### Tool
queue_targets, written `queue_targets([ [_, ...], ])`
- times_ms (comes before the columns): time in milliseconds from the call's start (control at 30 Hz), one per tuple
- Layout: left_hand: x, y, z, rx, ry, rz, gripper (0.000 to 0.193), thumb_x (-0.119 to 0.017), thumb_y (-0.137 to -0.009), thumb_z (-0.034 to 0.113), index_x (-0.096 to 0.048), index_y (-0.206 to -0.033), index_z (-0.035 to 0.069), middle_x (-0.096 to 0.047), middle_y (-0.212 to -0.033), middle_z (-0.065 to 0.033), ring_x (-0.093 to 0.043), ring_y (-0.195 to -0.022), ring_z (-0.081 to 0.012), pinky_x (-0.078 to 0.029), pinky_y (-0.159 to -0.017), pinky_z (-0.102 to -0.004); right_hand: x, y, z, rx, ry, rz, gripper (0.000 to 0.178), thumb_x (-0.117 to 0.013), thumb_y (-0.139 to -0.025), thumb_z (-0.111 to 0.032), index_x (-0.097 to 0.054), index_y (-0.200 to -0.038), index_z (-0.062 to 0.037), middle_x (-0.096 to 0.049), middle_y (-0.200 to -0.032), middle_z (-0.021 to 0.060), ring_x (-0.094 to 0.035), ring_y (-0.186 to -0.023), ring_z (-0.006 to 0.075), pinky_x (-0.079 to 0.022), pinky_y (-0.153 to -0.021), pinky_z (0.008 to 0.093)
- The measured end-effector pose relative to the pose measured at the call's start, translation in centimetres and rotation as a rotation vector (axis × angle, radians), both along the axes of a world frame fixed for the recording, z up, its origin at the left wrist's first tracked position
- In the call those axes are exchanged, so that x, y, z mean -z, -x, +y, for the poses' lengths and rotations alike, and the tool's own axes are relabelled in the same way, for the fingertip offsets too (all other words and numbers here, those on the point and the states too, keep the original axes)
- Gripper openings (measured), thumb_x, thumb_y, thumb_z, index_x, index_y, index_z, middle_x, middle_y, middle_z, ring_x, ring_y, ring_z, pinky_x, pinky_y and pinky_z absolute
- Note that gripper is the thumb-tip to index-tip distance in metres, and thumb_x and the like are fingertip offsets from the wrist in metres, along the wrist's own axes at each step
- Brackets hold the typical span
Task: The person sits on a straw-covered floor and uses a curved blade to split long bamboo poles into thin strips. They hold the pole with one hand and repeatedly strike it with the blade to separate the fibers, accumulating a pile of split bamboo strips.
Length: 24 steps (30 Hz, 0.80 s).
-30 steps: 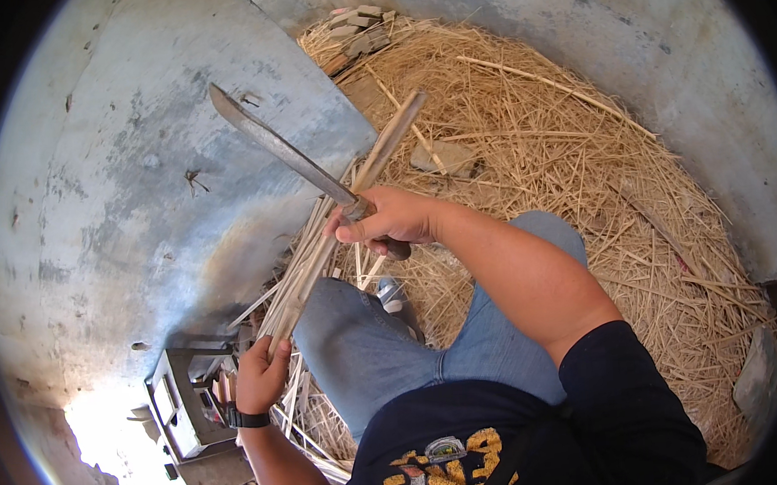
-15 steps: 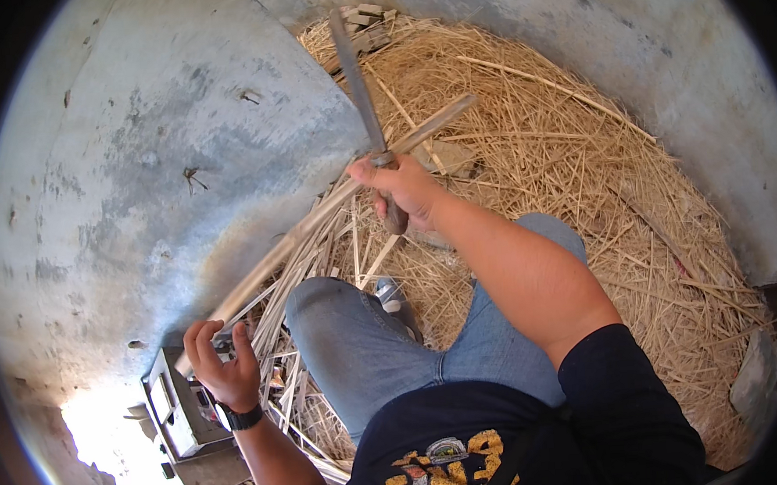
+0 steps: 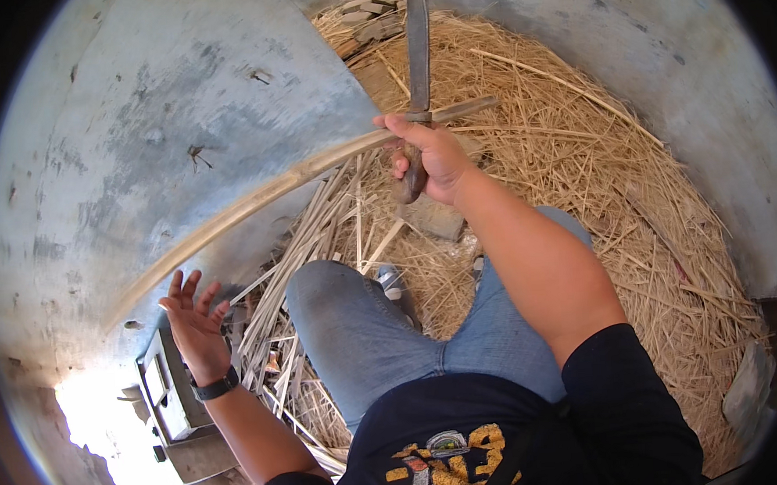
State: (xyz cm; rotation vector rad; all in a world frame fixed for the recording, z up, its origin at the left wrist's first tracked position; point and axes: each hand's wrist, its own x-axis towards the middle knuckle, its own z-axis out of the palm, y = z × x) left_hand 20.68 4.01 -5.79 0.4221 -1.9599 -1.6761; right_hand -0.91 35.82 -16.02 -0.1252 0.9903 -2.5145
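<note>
My right hand (image 3: 437, 156) is closed round the dark wooden handle of a large knife (image 3: 418, 56), whose long flat blade points away from me. The same hand also grips a long, pale bamboo strip (image 3: 263, 195) that crosses just below the blade. Its short end sticks out to the right, and the long part bends down to the left along the wall. My left hand (image 3: 198, 323) is open, fingers spread, just below the strip's far left part and holding nothing; a dark watch is on its wrist.
A blue-grey wall (image 3: 163, 123) curves close on the left. Thin split strips (image 3: 277, 288) lie in a bundle beside my left knee. Straw-like shavings (image 3: 568, 145) cover the floor. A grey metal box (image 3: 172, 385) stands by my left forearm, and bricks (image 3: 372, 13) are stacked at the back.
My right hand has moved slightly right and away from me, and the blade has turned more upright. The strip has risen on the left; my left hand has shifted left and its fingers have spread.
</note>
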Motion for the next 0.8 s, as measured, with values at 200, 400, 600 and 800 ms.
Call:
queue_targets([
  [200,-0.6,1.5,0.8,0.095,0.032,0.223,0.071,-0.041,-0.098,0.060,-0.036,-0.145,0.006,-0.050,-0.137,-0.0159,-0.057,-0.118,-0.0299,-0.055,-0.085,-0.0346,-0.6,0.0,0.0,-0.033,-0.006,0.010,0.037,-0.071,-0.091,-0.031,-0.064,-0.116,-0.0046,-0.053,-0.088,0.0039,-0.050,-0.059,0.0096,-0.044,-0.058,0.0273],
  [400,-1.0,1.4,4.1,0.067,0.007,0.243,0.057,-0.041,-0.104,0.044,-0.035,-0.145,0.006,-0.052,-0.136,-0.0166,-0.059,-0.117,-0.0275,-0.056,-0.081,-0.0310,0.1,0.3,-0.4,-0.024,-0.074,0.072,0.049,-0.075,-0.087,-0.038,-0.062,-0.114,0.0012,-0.058,-0.093,0.0073,-0.051,-0.060,0.0099,-0.046,-0.054,0.0256],
  [600,-0.7,1.6,4.9,0.067,-0.162,0.327,0.037,-0.047,-0.104,0.027,-0.044,-0.135,0.008,-0.061,-0.127,-0.0147,-0.066,-0.108,-0.0282,-0.059,-0.074,-0.0324,0.0,0.3,-0.7,-0.016,-0.228,0.100,0.050,-0.073,-0.088,-0.039,-0.061,-0.116,-0.0001,-0.062,-0.093,0.0099,-0.053,-0.060,0.0097,-0.047,-0.055,0.0258],
  [800,-2.5,2.5,3.7,0.031,-0.073,0.250,0.033,-0.048,-0.104,0.027,-0.047,-0.132,0.009,-0.061,-0.127,-0.0138,-0.067,-0.106,-0.0266,-0.060,-0.072,-0.0318,0.1,1.2,1.0,0.204,-0.710,0.059,0.043,-0.071,-0.090,-0.039,-0.060,-0.111,-0.0023,-0.057,-0.077,0.0046,-0.051,-0.056,0.0099,-0.045,-0.051,0.0262],
])
